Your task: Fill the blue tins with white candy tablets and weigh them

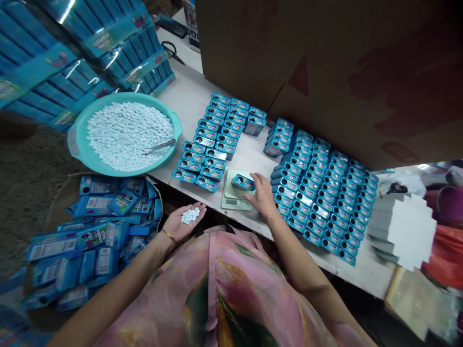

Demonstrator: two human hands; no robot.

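Observation:
Cupped palm up in front of the table edge, my left hand [183,221] holds a small heap of pale candies [190,215]. My right hand [261,195] has thumb and fingers at the right end of a blue box [243,182], which stands on a small pale green scale [231,202]. The box has a round dark opening on top. Left of the scale is a block of upright blue boxes [207,184]; a larger block [313,237] stands to its right. A turquoise basin [177,126] full of pale candies [126,132], with a metal scoop [159,146], is at the left.
A carton of blue boxes [96,202] lies below the basin. Wrapped blue packs [126,53] are stacked at upper left, near scissors [172,53]. A large cardboard box [307,62] rises behind the table. Flat white cartons [412,231] lie at the right.

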